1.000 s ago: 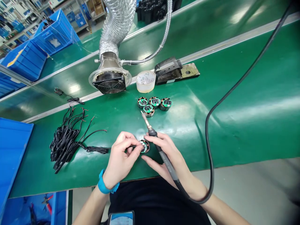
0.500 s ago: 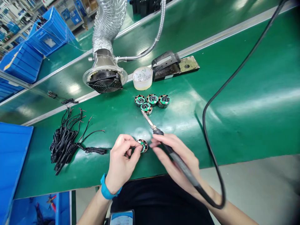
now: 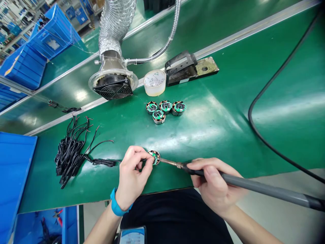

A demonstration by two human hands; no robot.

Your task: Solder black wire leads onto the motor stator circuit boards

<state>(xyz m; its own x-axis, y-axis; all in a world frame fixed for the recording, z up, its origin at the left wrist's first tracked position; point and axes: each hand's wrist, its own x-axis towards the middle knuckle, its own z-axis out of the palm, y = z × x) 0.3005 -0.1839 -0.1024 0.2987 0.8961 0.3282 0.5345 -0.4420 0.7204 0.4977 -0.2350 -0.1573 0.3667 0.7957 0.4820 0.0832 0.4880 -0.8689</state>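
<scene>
My left hand (image 3: 134, 173) pinches the end of a black cable (image 3: 106, 163) against a small round motor stator with a green circuit board (image 3: 155, 156) on the bench. Its fingertips cover part of the board. In my right hand (image 3: 218, 183) is a soldering iron (image 3: 243, 183), gripped by its dark handle. The iron's tip lies close to the stator's right edge; whether it touches I cannot tell. Several more stators (image 3: 158, 116) with green boards sit grouped farther back. A bundle of black cables (image 3: 69, 152) with bare reddish ends lies to the left.
A fume extractor (image 3: 114, 84) with a silvery duct hangs at the back. Beside it stand a white tub (image 3: 154, 84) and a metal soldering iron stand (image 3: 190, 69). The iron's cord (image 3: 266, 88) loops at right. A blue bin (image 3: 15, 179) borders the bench's left end.
My right hand has moved right and turned the soldering iron, so its tip swung from the back stators down to the one at my left hand. The cord shifted right. My left hand stayed put.
</scene>
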